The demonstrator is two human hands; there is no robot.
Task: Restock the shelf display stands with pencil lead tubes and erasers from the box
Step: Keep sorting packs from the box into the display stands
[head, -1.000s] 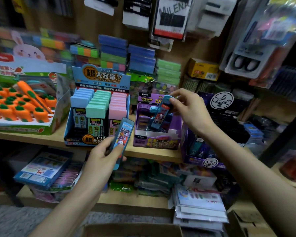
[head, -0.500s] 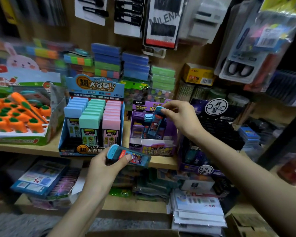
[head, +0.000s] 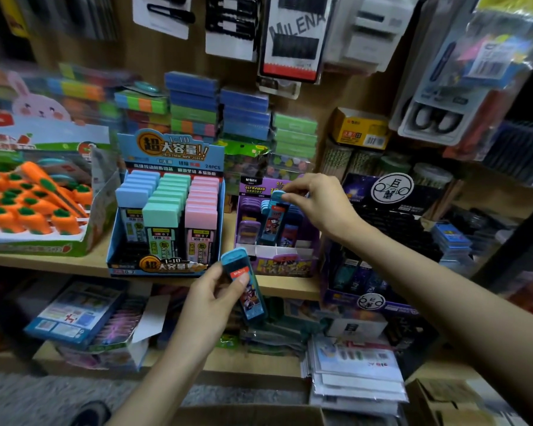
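My right hand (head: 319, 204) pinches the blue cap of a pencil lead tube (head: 273, 221) that stands upright in the middle row of the purple display stand (head: 285, 262) on the wooden shelf. Purple and blue tubes fill the rows around it. My left hand (head: 211, 298) holds a second blue lead tube (head: 249, 298) with a cartoon label, cap up and tilted slightly, in front of the shelf edge, below and left of the purple stand.
A blue stand (head: 163, 265) of pastel-capped lead cases sits left of the purple one. Further left is a box of carrot erasers (head: 28, 210). A dark stand (head: 379, 302) is on the right. A cardboard box rim (head: 246, 415) lies below. Stacked goods fill the lower shelf.
My right hand has lowered its tube into the purple stand. My left hand has turned its tube from lying sideways to cap up and shifted right.
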